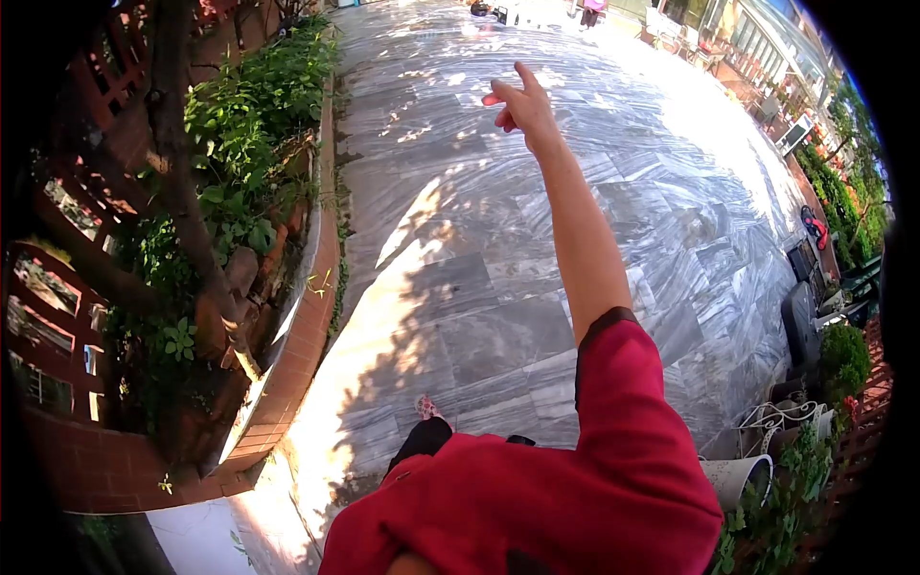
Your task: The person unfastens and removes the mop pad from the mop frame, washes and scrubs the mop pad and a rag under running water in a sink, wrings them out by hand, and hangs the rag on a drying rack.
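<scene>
My right hand [522, 107] is stretched far out in front of me, at the end of a bare forearm and a red short sleeve [628, 383]. Its fingers are spread apart and nothing is in them. Behind it lies the grey-and-white marbled paving [498, 240], which the hand appears to hang above without touching. My left hand is out of view; only a small patch of skin shows at the bottom edge, below the red shirt [498, 498]. One foot in a patterned shoe [428, 408] shows on the paving.
On the left, a low brick border [305, 355] holds a planted bed with green plants [254, 105] and a tree trunk [172, 144]. To the right stand a white pot [738, 479], a round shrub [843, 362] and a dark object [798, 321]. Distant furniture lines the upper right.
</scene>
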Demonstrator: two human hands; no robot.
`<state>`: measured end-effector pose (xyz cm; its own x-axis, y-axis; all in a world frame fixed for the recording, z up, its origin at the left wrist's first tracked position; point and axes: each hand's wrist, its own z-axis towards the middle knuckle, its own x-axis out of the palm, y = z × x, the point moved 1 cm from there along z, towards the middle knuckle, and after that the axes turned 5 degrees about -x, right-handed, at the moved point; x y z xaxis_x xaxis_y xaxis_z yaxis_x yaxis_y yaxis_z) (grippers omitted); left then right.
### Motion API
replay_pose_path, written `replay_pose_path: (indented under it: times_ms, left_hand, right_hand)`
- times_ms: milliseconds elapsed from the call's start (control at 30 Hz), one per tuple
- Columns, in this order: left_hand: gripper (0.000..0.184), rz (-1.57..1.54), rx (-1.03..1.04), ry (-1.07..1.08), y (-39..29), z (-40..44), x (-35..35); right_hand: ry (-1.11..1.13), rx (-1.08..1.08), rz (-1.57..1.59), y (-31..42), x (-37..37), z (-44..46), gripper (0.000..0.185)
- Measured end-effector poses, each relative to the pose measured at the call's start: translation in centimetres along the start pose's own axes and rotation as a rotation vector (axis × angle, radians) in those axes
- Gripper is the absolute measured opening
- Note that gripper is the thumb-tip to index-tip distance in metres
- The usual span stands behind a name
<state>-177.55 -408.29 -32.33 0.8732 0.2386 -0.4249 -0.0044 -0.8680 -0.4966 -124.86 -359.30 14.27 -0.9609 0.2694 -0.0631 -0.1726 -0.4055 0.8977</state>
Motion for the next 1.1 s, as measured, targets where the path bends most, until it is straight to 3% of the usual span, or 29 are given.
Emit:
replay_pose_path:
  times_ms: [133,233,300,367,400,433,467,533,600,700,733,800,833,867,900,1000,1100]
  left_hand:
    - [0.015,0.031,-0.187,0.004,-3.1,3.2,3.3]
    - [0.014,-0.049,-0.227,-0.038,-10.4,6.8,5.8]
    - [0.014,-0.16,-0.148,-0.041,-18.3,10.2,7.7]
    - [0.014,-0.258,0.0,-0.028,-29.8,13.3,10.9]
    - [0.014,-0.265,0.097,-0.012,-36.5,14.7,13.2]
    - [0.015,-0.227,0.239,-0.073,-42.3,16.7,15.9]
    - [0.015,-0.205,0.316,0.043,-49.2,15.6,18.2]
    - [0.012,-0.133,0.444,0.151,-59.2,17.1,23.4]
    - [0.012,-0.123,0.573,0.252,-66.4,18.4,29.1]
    - [0.013,0.054,0.515,0.196,-72.5,17.8,38.0]
    - [0.014,0.035,0.449,0.276,-72.4,20.2,41.0]
    - [0.017,0.229,0.273,0.361,-73.4,17.2,45.0]
    - [0.024,0.374,0.302,0.429,-73.5,17.3,46.5]
    - [0.025,0.52,0.346,0.438,-76.2,11.8,47.2]
    - [0.022,0.566,0.478,0.518,-75.1,16.7,47.8]
    - [0.019,0.5,0.314,0.309,-77.1,19.2,49.0]
    - [0.017,0.438,0.171,0.191,-80.8,21.2,51.1]
  right_hand:
    - [0.319,0.156,-0.091,-6.9,2.5,5.0,0.048]
    - [0.278,0.268,-0.237,-17.9,2.4,4.8,0.029]
    - [0.365,0.486,-0.34,-26.8,0.1,0.5,0.028]
    - [0.544,0.453,-0.689,-35.5,-4.6,-7.7,0.023]
    - [0.602,0.617,-0.753,-37.0,-7.6,-12.4,0.023]
    - [0.546,0.75,-0.735,-38.5,-11.0,-17.9,0.025]
    - [0.461,1.018,-0.601,-38.5,-14.5,-23.2,0.024]
    - [0.423,1.271,-0.759,-36.4,-20.6,-30.6,0.026]
    - [0.208,1.593,-0.766,-34.1,-24.7,-32.9,0.026]
    - [-0.073,1.826,-0.681,-34.8,-27.0,-30.6,0.025]
    - [-0.128,1.83,-0.65,-36.2,-27.3,-28.2,0.024]
    - [-0.205,1.827,-0.584,-39.4,-28.3,-23.3,0.023]
    - [-0.224,1.781,-0.549,-41.7,-28.4,-19.7,0.023]
    - [-0.231,1.714,-0.521,-44.3,-28.3,-15.7,0.023]
    - [-0.223,1.619,-0.488,-47.6,-28.0,-10.8,0.022]
    - [-0.131,1.283,-0.425,-56.7,-27.0,9.9,0.022]
    - [0.004,0.822,-0.454,-61.0,-24.8,33.2,0.029]
